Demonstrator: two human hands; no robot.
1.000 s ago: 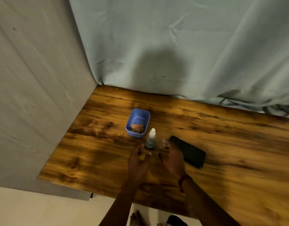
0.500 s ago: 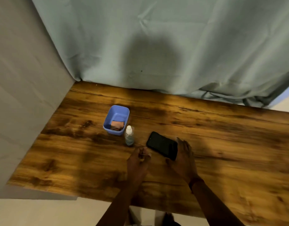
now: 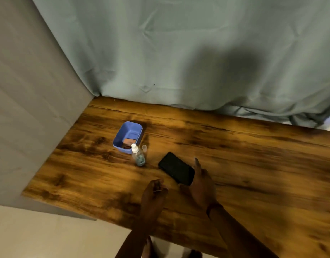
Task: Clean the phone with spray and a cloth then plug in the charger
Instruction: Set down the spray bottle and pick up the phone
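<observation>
A black phone (image 3: 174,167) lies at an angle on the wooden table (image 3: 253,164). My right hand (image 3: 201,185) grips its near right end, index finger along the far edge and thumb at the near corner. My left hand (image 3: 154,194) hovers just left of it with fingers curled together; nothing is clearly in them. A small clear spray bottle (image 3: 138,157) with a white nozzle stands left of the phone, its clear cap (image 3: 144,148) beside it. Behind the bottle, a blue tub (image 3: 123,130) holds a brown cloth (image 3: 129,141). No charger is in view.
A grey-green curtain (image 3: 179,62) hangs along the table's back edge. A grey wall panel (image 3: 30,108) closes off the left side. The table's front edge runs close below my hands, with pale floor (image 3: 48,235) beneath.
My right hand has moved onto the phone and taken hold of its near end. My left hand's fingers have curled shut. The camera view has shifted.
</observation>
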